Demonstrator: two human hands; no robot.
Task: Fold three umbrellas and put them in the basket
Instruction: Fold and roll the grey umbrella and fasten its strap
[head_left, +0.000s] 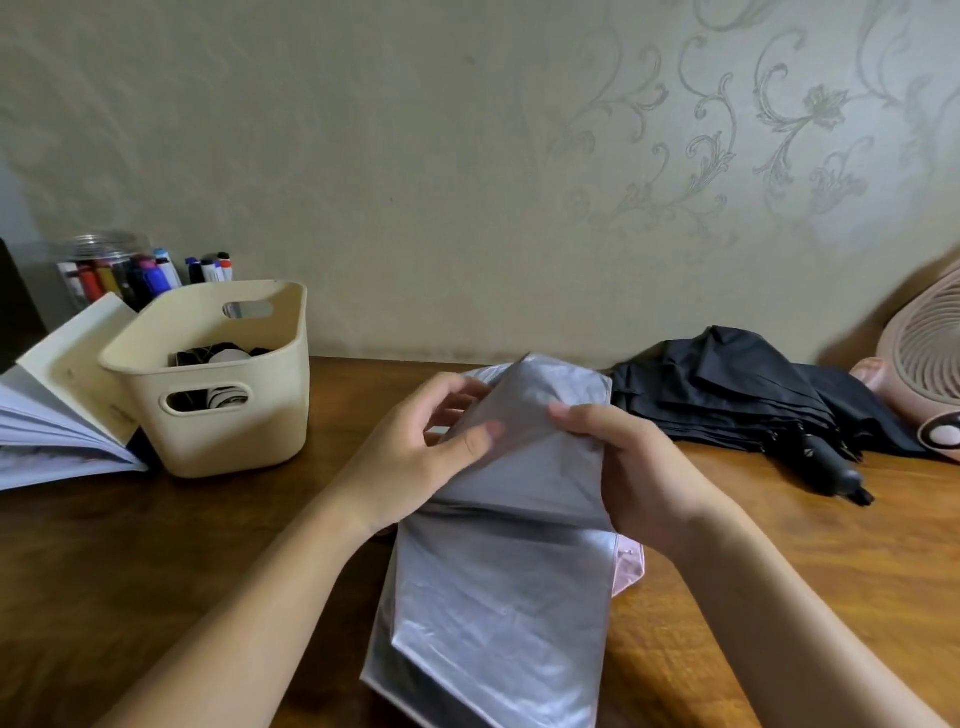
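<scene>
1. the silver umbrella (509, 571) lies on the wooden table (156, 545) right in front of the person. its far end is lifted between both hands and its near end runs toward the bottom edge of the view. a strip of pink shows along its right edge.
2. the left hand (431, 441) pinches a fold of the silver cloth between the thumb and curled fingers, at the upper left of the bundle.
3. the right hand (623, 467) wraps around the umbrella's right side, fingers curled under the cloth and thumb pressed on top, near the left thumb.
4. the cream basket (218, 415) stands on the left of the table, well apart from the hands. a folded black-and-white umbrella (223, 358) lies inside it, seen over the rim and through the handle slot.
5. the black umbrella (737, 400) lies loosely collapsed on the right of the table near the wall, just beside the silver one's far end. whether they touch, i cannot tell.
6. an open book (57, 415) sits beside the basket's left side, and a jar of markers (145, 273) stands behind it.
7. a pink fan (930, 358) stands at the right edge.
</scene>
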